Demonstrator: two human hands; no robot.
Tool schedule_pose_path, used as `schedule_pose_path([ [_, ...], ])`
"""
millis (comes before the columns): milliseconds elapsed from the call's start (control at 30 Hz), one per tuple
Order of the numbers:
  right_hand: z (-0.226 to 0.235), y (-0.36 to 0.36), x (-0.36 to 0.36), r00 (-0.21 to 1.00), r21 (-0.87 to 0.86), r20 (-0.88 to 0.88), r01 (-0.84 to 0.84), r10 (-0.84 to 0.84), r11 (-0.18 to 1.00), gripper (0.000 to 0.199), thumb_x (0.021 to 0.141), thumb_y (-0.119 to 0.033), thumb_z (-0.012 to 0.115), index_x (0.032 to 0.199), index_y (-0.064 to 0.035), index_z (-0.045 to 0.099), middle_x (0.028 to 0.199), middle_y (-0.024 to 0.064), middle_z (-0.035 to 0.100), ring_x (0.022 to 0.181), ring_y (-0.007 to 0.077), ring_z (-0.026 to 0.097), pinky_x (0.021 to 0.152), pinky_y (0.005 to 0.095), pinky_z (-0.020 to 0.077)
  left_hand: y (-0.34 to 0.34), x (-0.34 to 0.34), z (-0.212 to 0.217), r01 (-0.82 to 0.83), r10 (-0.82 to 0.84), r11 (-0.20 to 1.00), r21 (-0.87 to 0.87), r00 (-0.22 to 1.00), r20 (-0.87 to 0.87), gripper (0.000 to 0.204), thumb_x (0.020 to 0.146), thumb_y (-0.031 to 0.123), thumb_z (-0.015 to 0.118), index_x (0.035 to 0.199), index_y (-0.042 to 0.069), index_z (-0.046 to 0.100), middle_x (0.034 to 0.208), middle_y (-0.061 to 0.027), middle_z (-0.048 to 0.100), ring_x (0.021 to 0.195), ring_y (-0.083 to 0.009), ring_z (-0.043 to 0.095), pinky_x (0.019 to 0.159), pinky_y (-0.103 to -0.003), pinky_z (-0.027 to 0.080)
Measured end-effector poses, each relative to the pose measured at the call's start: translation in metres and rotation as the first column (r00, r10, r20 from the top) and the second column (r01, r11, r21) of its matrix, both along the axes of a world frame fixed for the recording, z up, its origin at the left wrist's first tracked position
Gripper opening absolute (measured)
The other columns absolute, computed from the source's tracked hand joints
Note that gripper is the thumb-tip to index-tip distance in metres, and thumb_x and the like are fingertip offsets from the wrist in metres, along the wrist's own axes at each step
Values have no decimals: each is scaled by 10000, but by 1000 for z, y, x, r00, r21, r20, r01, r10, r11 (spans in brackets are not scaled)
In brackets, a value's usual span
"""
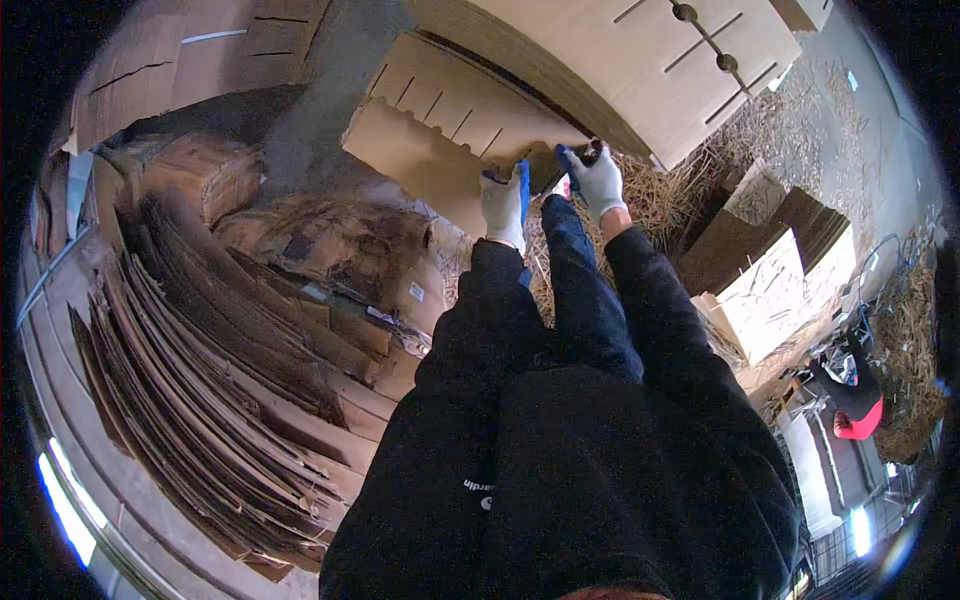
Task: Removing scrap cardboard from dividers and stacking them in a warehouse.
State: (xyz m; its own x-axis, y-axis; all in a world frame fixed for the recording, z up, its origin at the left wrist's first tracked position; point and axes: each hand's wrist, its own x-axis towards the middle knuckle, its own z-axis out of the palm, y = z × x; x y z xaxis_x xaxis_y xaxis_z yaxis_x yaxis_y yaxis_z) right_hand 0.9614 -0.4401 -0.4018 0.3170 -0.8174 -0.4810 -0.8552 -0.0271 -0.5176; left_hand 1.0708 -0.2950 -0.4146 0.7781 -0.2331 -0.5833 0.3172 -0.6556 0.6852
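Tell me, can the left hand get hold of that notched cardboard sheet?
Probably yes. The gloved left hand is already at the lower edge of the notched cardboard sheet, with nothing between them; the right hand grips nearby.

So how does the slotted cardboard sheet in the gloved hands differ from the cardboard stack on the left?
The slotted cardboard sheet is a single pale, clean piece, held up at its lower edge by the left hand and right hand. The cardboard stack is many darker, worn sheets, fanned out and lying untouched. Both are flat brown corrugated board.
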Motion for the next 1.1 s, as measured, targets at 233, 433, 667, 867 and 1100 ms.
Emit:
schedule_pose_path([
  [233,0,16,7,986,-56,141,95,-87,994,478,862,-364,693,1227,-79,576,960,198,710,897,375,687,763,448,544,-26,6,26,54,-58,998,21,954,294,823,772,463,751,1254,-132,449,1102,-307,646,1048,-427,630,888,-456,498],
  [433,1,6,7,992,-69,123,-3,11,998,383,870,-300,682,1179,-88,605,954,196,709,899,385,677,759,453,549,-37,11,38,153,-160,985,74,982,101,655,795,403,740,1200,-74,547,1074,-270,669,1025,-417,636,875,-461,499],
  [667,-6,11,0,960,-25,266,103,-93,994,469,884,-370,692,1226,-64,591,934,163,718,798,296,710,690,398,560,-26,4,29,9,1,998,-69,989,148,549,822,395,727,1130,-42,601,990,-223,687,929,-372,657,823,-432,506],
  [867,-35,49,-103,880,288,381,177,-282,941,500,898,-474,661,1056,1,674,909,188,713,825,285,690,752,360,528,50,-5,59,-25,-9,987,-156,977,-213,434,869,461,719,998,71,578,755,-31,586,655,-123,583,570,-280,515],
  [1100,13,196,-322,597,498,369,520,-712,694,297,952,-319,642,931,-26,685,754,10,658,615,96,593,555,263,473,153,-44,52,672,-674,738,-58,731,-105,416,877,461,663,854,47,691,740,-125,701,669,-252,690,620,-378,523],
])
